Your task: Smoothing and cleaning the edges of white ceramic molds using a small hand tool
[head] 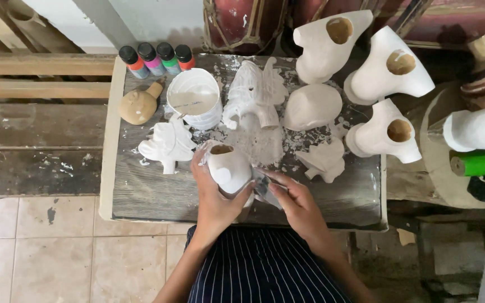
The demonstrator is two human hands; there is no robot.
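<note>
Head view: big wood surface [141, 191] w/ white paint spots, so drips land there. White cup of paint [194, 101] sits close, easy to dip. Left hand [213, 193] wraps round a white figure [228, 168], keeping it steady over the surface's near edge. Right hand [296, 205] pinches a small grey tool [266, 188] vs. its side.

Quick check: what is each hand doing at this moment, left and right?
Left hand: closed around a white carved figure, holding it over the table.
Right hand: closed on a small grey piece, pressed against the figure.
</note>
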